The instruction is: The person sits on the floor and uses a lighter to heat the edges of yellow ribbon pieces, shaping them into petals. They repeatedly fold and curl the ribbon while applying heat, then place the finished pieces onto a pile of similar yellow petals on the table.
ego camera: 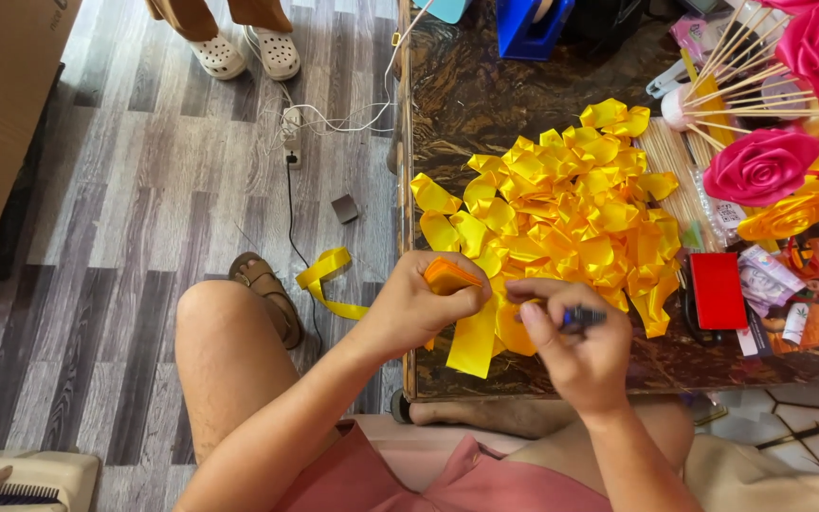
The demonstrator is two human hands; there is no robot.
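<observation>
- Left hand (421, 305) – fingers curled tight on a folded yellow ribbon piece (449, 276); an orange-looking folded edge pokes out above the thumb, a longer yellow tail (474, 343) hangs down below the hand, over the table edge.
- Right hand (571, 343) – closed round a small dark tool w/ blue body (584, 317), tip pointing right; what kind of tool, can't tell. Sits just right of the left hand, near the ribbon, knuckles close but not touching.
- Both hands over the near edge of a dark marbled table (471, 95).
- Behind the hands: big heap of folded yellow ribbon pieces (571, 204), mid-table.
- Right of heap: red flat box (718, 290), bundle of thin wooden sticks (737, 71), pink ribbon rose (760, 166), orange-yellow rose (789, 216).
- Floor, left of table: loose yellow ribbon strip (326, 277), white cable + power strip (292, 128), small dark square (344, 208).
- Top left: another person's feet in white clogs (246, 52), well apart from the hands.
- Person's own sandalled foot (267, 289) on the grey plank floor.
</observation>
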